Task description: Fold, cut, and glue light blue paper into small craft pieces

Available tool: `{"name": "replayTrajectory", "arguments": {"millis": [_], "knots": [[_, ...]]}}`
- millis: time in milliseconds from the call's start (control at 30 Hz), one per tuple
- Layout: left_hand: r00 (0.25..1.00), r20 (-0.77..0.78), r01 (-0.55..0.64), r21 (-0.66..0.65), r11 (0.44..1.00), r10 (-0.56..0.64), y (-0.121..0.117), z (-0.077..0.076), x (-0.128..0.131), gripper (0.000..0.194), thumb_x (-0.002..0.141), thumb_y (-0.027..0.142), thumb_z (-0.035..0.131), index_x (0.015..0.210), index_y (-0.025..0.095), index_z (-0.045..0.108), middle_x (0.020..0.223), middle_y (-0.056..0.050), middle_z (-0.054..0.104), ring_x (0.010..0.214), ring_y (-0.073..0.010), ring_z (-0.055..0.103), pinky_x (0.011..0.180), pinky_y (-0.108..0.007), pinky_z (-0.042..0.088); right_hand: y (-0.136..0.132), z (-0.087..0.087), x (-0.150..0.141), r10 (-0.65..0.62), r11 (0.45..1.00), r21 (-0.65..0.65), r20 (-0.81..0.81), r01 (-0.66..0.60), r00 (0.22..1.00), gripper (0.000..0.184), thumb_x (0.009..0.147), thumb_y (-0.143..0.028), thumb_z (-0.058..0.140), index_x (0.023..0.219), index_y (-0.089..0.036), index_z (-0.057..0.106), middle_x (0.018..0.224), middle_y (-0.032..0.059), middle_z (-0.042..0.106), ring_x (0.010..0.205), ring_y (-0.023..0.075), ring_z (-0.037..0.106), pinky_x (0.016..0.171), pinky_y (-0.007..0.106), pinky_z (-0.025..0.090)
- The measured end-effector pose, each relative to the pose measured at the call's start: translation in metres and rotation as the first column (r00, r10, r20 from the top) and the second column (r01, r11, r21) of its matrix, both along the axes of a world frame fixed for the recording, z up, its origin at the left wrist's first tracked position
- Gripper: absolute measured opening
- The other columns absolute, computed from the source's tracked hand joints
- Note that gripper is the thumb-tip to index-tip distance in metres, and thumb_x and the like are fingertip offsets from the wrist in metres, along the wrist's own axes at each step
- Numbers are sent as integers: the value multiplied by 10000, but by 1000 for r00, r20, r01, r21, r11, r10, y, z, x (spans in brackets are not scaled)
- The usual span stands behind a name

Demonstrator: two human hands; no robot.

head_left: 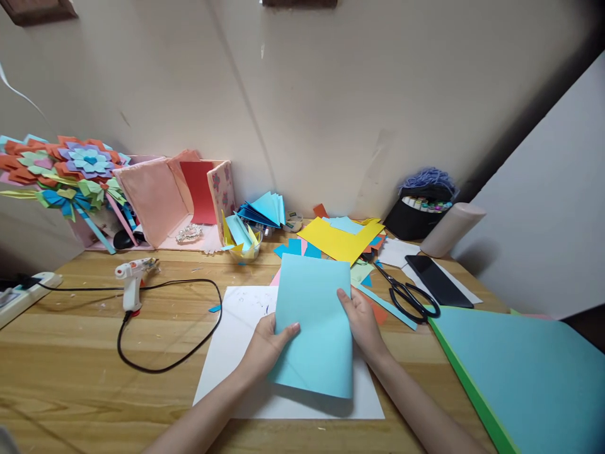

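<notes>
A: Start close in; where is the light-blue paper (pixel 314 353) against the white sheet (pixel 236 334)?

B: Held over it, its shadow on the sheet under the near edge; in this view its far end reaches past the sheet's far edge.

A: And the hands; which is nearer to it?

B: Neither, both touch it, one from each side; the left hand (pixel 265 343) pinches the left edge, thumb on the upper face, closer to the sheet's near side; the right hand (pixel 363 321) pinches the right edge, thumb also on top, farther towards the sheet's far side; most of the fingers underneath are hidden.

A: Its long axis?

B: It runs from the sheet's near side to its far side, nearly straight ahead, pointing at the wall (pixel 312 113); the short edges lie crosswise.

A: Farther out?

B: Black scissors (pixel 409 299) right of the sheet on the counter (pixel 94 378); yellow paper (pixel 340 239) beyond its far edge.
</notes>
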State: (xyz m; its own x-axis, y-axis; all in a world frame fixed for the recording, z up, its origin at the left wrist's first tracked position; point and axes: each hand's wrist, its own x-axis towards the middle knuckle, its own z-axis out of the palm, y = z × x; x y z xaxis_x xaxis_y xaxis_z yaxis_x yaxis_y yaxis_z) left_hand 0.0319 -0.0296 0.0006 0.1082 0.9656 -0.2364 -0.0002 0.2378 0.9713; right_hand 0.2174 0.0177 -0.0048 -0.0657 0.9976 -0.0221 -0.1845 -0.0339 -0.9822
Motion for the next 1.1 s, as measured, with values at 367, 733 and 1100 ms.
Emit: {"name": "replayTrajectory", "arguments": {"millis": [367,733,1100], "knots": [[997,-79,8,5,1000,-8,0,0,1,428,729,436,581,1004,110,624,971,-96,675,850,-256,621,688,-317,494,-4,-4,-2,-117,993,-13,-5,117,993,481,758,-544,516,1091,-200,571,1038,70,656,970,272,588,765,362,482],[996,-92,12,-6,1000,-13,0,2,1,470,672,431,637,1024,119,621,988,-109,672,890,-277,616,734,-345,493,-6,-11,-8,-194,980,-64,-62,190,979,455,761,-538,510,1013,-170,601,1009,85,664,933,266,602,735,346,492],[1000,-3,12,-97,995,-12,3,9,-1,486,619,400,696,1000,113,607,1034,-128,653,894,-275,622,730,-342,502,-2,-6,-2,-75,997,10,38,75,996,478,778,-559,469,1033,-174,592,960,77,674,873,249,611,731,337,483]]}}
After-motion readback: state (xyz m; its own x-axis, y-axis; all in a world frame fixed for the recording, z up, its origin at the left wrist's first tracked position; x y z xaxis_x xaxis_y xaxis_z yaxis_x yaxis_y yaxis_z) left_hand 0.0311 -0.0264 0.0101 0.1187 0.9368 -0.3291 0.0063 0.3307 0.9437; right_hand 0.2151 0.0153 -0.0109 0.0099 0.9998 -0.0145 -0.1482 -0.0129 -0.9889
